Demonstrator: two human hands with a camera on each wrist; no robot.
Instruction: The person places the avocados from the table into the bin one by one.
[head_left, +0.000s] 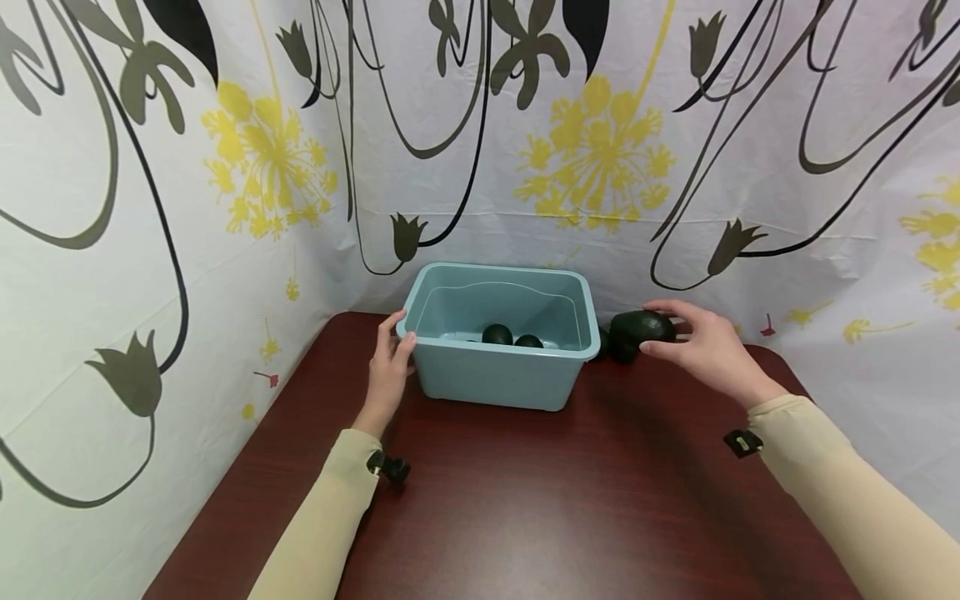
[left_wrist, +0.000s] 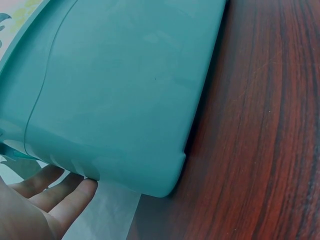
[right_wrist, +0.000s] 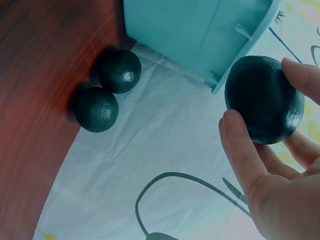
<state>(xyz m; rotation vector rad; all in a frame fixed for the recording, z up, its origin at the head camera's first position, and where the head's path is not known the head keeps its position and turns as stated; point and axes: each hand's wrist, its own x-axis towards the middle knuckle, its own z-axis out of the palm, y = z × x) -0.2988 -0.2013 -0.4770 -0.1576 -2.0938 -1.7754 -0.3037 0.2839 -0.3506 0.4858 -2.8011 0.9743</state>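
A light blue plastic bin (head_left: pixel 491 377) stands at the back of the table, with dark green avocados (head_left: pixel 497 334) visible inside; its front wall hides part of the contents. My left hand (head_left: pixel 386 371) holds the bin's left front corner by the rim, and its fingers (left_wrist: pixel 75 200) touch the side wall in the left wrist view. To the right of the bin, my right hand (head_left: pixel 708 346) grips an avocado (right_wrist: pixel 262 100) between thumb and fingers, raised off the table. Two more avocados (right_wrist: pixel 120 71) lie beside the bin on the tabletop, mostly hidden in the head view.
The dark red wood-grain table (head_left: pixel 480 500) reaches back to a white patterned cloth (head_left: pixel 465 200), which hangs behind it and along the sides. The bin stands close to this cloth.
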